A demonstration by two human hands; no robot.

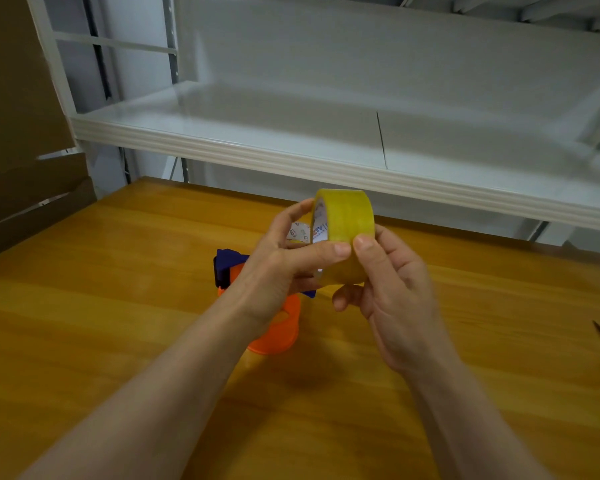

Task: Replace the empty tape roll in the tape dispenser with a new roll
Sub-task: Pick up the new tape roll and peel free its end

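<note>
Both hands hold a roll of yellowish translucent packing tape (pixel 343 223) upright above the wooden surface (pixel 118 306). The left hand (pixel 284 261) is curled around the roll's near side, its thumb pressed against the outer band and its fingers reaching over the open core. The right hand (pixel 392 289) pinches the band from the other side, thumb tip next to the left thumb, remaining fingers bent under the roll. The white core liner carries blue and red printing, too small to read. Beneath the left wrist, an orange and dark blue plastic tape dispenser (pixel 274 327) lies on the glossy, grained surface. A white shelf (pixel 291 157) runs behind.
</note>
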